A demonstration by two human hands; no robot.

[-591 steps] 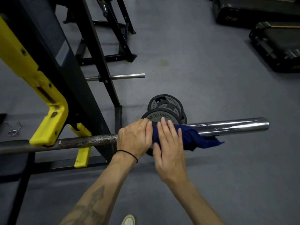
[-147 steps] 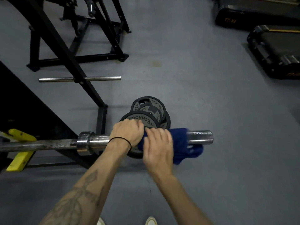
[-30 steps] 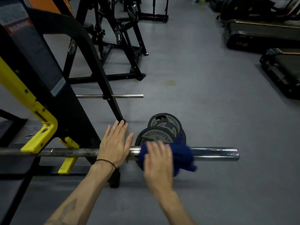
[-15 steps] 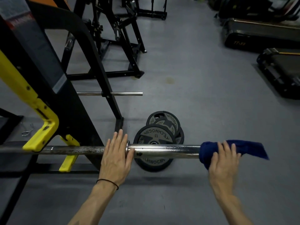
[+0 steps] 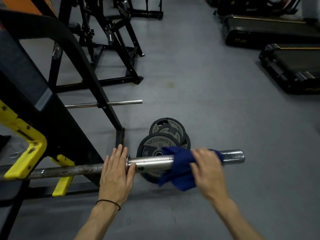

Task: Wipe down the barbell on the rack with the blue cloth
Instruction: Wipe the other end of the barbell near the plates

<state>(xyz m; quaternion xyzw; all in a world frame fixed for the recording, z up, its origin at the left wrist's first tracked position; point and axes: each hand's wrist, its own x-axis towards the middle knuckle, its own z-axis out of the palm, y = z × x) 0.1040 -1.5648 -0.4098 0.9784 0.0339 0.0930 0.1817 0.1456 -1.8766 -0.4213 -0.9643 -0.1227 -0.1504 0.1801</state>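
Wiping of the barbell sleeve is underway: blue cloth is clamped by the right hand; left hand is pressed flat, fingers straight. Next, the dull shaft is judged due.

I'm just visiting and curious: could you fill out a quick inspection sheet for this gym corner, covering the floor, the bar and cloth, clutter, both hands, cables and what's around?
Surface: grey floor, one small stain.
Job's things: barbell lies across the yellow rack hooks; blue cloth draped over its chrome sleeve, the end left bare.
Clutter: weight plates stacked on the floor beneath the sleeve; a wire clip left of the hook.
Hands: left hand rests flat, fingers straight, at the sleeve collar; right hand, blurred, presses the cloth on the bar.
Cables: nothing seen.
Surroundings: black machine frames behind, treadmills at right.
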